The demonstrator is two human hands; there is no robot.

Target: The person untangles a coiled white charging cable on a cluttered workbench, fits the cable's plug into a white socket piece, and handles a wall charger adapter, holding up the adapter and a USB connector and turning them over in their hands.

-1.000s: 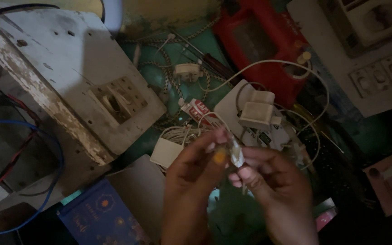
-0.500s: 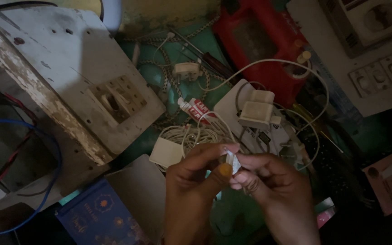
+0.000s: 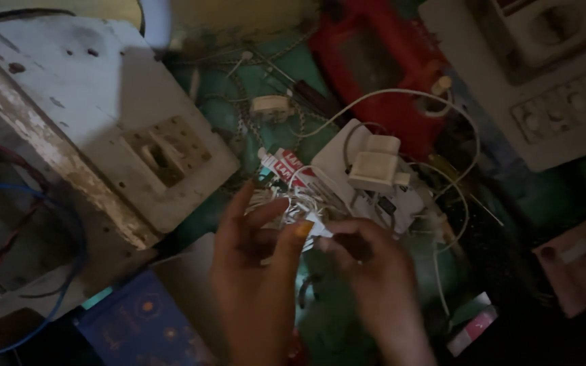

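My left hand and my right hand pinch together a small white part. Just behind it lies a bundle of white wires, near a white adapter.

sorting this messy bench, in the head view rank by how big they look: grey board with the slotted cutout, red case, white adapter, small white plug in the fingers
1. grey board, largest
2. red case
3. white adapter
4. small white plug, pinched between left hand and right hand; nearer the camera, yet clearly smallest
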